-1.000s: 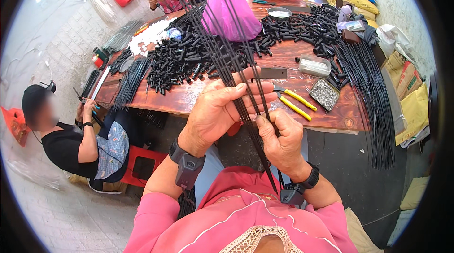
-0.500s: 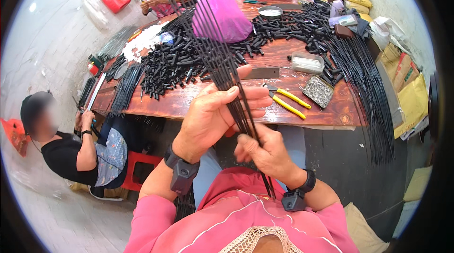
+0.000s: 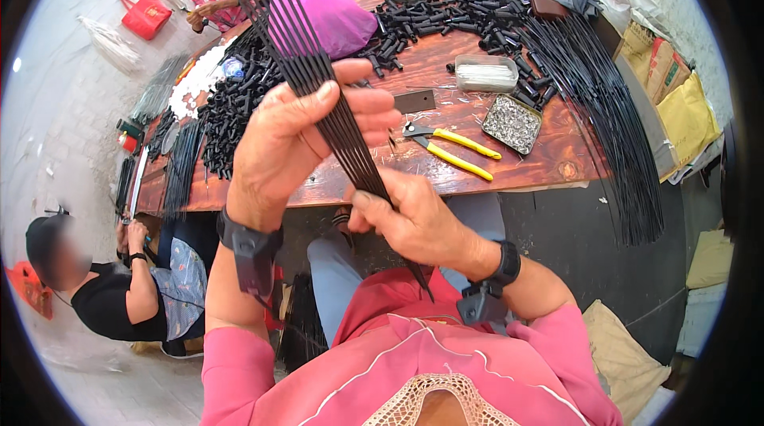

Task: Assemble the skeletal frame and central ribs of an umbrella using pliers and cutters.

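Note:
Thin black rods [image 3: 298, 52] slant across in front of me, side by side in a flat, slightly fanned row. Under my left thumb they cross the palm, while the fingers of my left hand [image 3: 274, 135] stretch out behind them. Lower down, my right hand [image 3: 422, 219] pinches the same rods between thumb and curled fingers. Their lower ends come together in a point over my lap; the far ends spread above the table. Beyond my hands, pliers with yellow handles [image 3: 458, 154] lie on the wooden table [image 3: 350, 187].
Black tubular parts [image 3: 422, 12] are heaped over the table beside a purple plastic bag [image 3: 326, 8]. A tin of small metal pieces [image 3: 513, 123] and a clear box [image 3: 485, 73] stand right. Long black rods [image 3: 605, 107] overhang the right edge. A co-worker [image 3: 119, 291] sits left.
My view has shifted, so the table's contents appear further left. The rods now lie in a more even row, their lower ends closer together. Both hands have moved up and left in view.

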